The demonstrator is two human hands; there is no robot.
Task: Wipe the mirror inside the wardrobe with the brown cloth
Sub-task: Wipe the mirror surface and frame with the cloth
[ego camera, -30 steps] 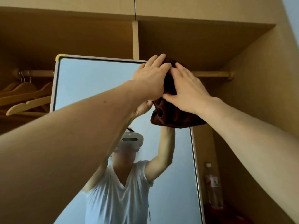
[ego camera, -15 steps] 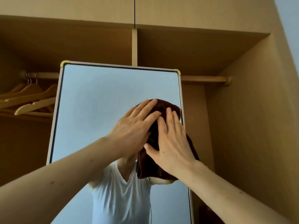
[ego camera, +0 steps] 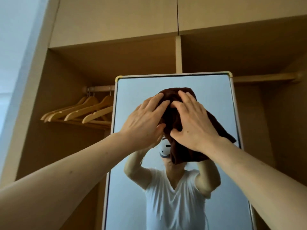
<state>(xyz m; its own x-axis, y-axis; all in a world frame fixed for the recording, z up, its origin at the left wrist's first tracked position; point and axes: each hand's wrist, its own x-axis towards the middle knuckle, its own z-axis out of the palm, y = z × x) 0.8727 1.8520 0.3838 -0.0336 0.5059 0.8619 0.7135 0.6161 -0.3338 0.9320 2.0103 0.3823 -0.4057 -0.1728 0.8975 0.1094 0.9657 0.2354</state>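
Note:
A tall mirror [ego camera: 136, 90] with a pale frame stands upright inside the wooden wardrobe. A dark brown cloth [ego camera: 172, 113] lies bunched against the upper middle of the glass, its lower end hanging down to the right. My left hand [ego camera: 144, 120] presses on the cloth's left side with its fingers stretched out. My right hand [ego camera: 192, 125] presses on the cloth's right side, fingers spread and slightly arched. The glass reflects a person in a white shirt with both arms raised.
Several wooden hangers [ego camera: 86, 112] hang on a rail [ego camera: 99, 88] left of the mirror. Another rail [ego camera: 265, 78] runs to the right behind it. A vertical divider [ego camera: 178, 55] and closed upper cupboard doors sit above. The wardrobe's side walls close in on both sides.
Both hands and the cloth slid from the mirror's top right corner down its right edge, then left and up to the upper middle. The view has turned left.

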